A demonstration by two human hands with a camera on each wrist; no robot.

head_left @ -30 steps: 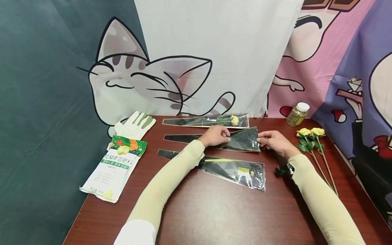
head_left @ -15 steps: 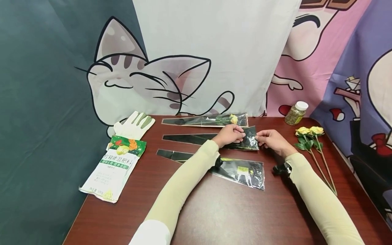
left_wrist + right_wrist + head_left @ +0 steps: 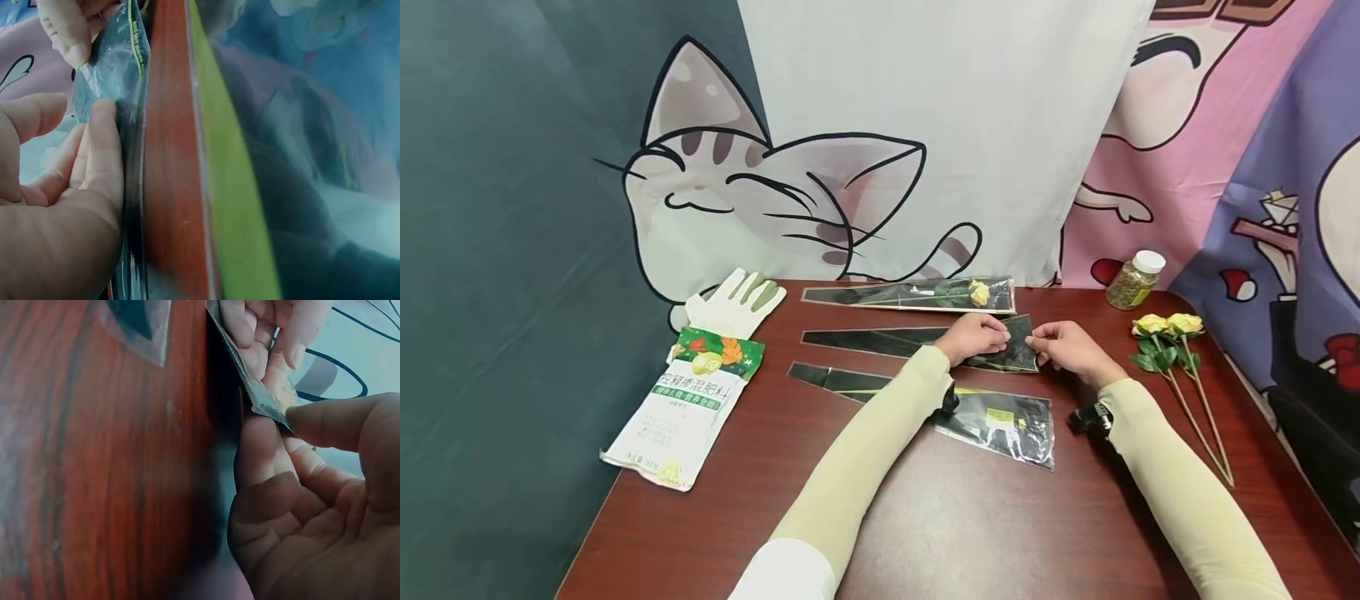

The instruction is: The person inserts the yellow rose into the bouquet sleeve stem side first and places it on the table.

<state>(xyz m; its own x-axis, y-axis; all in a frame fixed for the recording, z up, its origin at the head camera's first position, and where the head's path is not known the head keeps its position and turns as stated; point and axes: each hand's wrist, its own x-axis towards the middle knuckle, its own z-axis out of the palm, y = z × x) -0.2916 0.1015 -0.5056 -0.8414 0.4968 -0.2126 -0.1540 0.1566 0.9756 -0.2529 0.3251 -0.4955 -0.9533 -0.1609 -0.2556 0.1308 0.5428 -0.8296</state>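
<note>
A long tapered flower sleeve (image 3: 1021, 342), dark with clear film, lies in the middle of three in the head view. My right hand (image 3: 1072, 350) pinches its wide end between thumb and fingers; the pinch on the film edge shows closely in the right wrist view. On the sleeve just left of there, my left hand (image 3: 976, 337) rests its fingertips. In the left wrist view its fingers (image 3: 105, 147) lie along the film, the thumb held apart. Behind is a sleeve (image 3: 917, 294) containing a yellow rose (image 3: 979, 292). A third sleeve (image 3: 985, 429) with a yellow label lies nearer, partly under the left forearm.
Two yellow roses (image 3: 1167, 327) with long stems lie at the right. Behind them stands a white-capped jar (image 3: 1135, 282) of granules. A fertilizer bag (image 3: 688, 408) and white gloves (image 3: 733, 304) lie at the left. Printed cloth hangs behind the table (image 3: 955, 517).
My left hand has slid right along the middle sleeve, toward its wide end and the right hand. The right hand keeps its pinch at nearly the same spot.
</note>
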